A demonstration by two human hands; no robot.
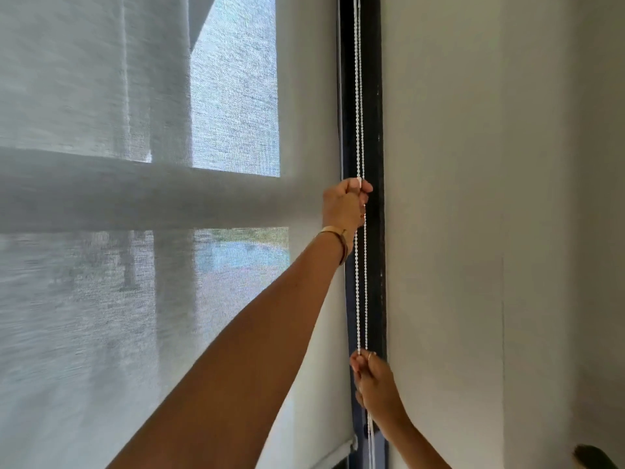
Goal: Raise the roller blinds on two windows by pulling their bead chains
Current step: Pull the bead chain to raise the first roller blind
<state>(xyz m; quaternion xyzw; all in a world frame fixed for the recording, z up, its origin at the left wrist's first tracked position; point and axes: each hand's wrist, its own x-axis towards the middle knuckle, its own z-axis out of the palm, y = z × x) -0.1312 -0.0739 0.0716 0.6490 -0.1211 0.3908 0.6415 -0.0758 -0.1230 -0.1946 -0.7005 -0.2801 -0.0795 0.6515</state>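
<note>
Bead chain: white, two strands side by side, long axis vertical, running from the top edge of view down past the bottom. It hangs in front of the dark window frame, between the blind's right edge and the white wall.

Roller blind: pale translucent mesh, covering the window to the left of the chain. Its bottom rail shows at the lower edge, tilted in this view.

Left hand: raised high, arm fully extended up and to the right, back of hand toward camera. Fingers curled into a fist closed on the chain; thumb tip pressed at the top. Gold bracelet at the wrist.

Right hand: lower on the same chain, forearm rising from bottom right. Fingertips pinched together on the strands; ring on one finger.
</note>
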